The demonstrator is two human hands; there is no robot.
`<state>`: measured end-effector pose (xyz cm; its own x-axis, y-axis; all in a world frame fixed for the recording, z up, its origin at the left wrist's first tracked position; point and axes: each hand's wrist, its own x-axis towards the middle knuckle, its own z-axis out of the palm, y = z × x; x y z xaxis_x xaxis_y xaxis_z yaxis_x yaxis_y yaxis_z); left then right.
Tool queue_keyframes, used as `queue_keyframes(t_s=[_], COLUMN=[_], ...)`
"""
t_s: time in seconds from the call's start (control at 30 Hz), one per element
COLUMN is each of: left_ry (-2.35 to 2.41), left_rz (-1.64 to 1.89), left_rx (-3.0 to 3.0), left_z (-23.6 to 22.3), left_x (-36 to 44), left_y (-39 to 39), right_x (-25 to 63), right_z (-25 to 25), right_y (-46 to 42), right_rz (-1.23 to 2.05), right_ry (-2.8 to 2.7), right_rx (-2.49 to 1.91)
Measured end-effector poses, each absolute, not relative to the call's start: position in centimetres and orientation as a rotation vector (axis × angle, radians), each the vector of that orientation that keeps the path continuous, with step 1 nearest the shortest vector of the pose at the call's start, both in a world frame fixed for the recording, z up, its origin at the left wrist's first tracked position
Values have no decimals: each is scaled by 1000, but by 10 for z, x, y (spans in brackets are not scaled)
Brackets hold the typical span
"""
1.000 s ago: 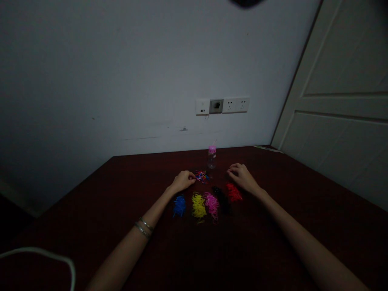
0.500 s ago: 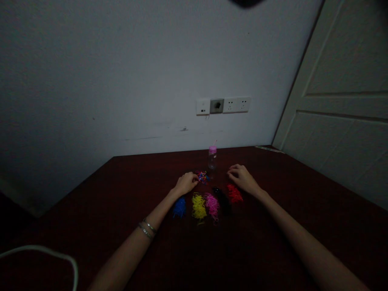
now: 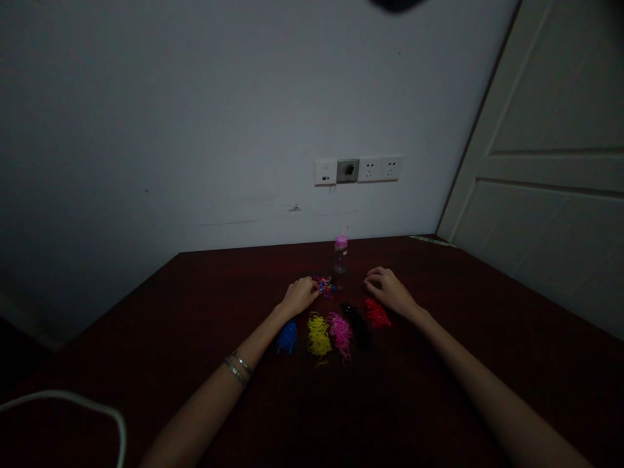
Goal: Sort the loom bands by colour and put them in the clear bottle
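My left hand (image 3: 301,296) rests on the table with its fingers drawn together at the left edge of a small mixed pile of coloured rubber bands (image 3: 325,285). Whether a band is between those fingertips is too small to tell. To the right of that pile, my right hand (image 3: 390,289) has its fingers curled towards the thumb, just above a pile of red rubber bands (image 3: 377,313); anything in its fingertips cannot be made out. Nearer me lie separate piles of blue bands (image 3: 287,337), yellow bands (image 3: 318,335), pink bands (image 3: 340,335) and black bands (image 3: 358,323).
A clear bottle (image 3: 340,259) with a pink lid stands behind the mixed pile. The dark red table (image 3: 234,273) meets a wall with a row of sockets (image 3: 358,170). A white cable (image 3: 73,398) loops at the lower left, and a pale panelled door (image 3: 536,221) rises at the right.
My left hand has shifted slightly right, closer in against the mixed pile. My right hand stays almost in place.
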<state>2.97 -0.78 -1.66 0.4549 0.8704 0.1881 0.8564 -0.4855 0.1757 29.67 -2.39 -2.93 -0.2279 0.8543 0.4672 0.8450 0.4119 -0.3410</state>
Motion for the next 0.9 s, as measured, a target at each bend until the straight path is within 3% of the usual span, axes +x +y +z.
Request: queue_keyframes(t_s=[0.43,0.9], left_ry=[1354,1157], left_rz=[764,930], left_rx=[2355,2058], left_z=[-17,9], left_x=[20,19], left_y=[8,13], right_x=[293,250], right_z=[-29,-1], right_y=[-27,-37], right_rz=[46,246], right_ry=[-2069,-2038], right_rx=[-1393,-1130])
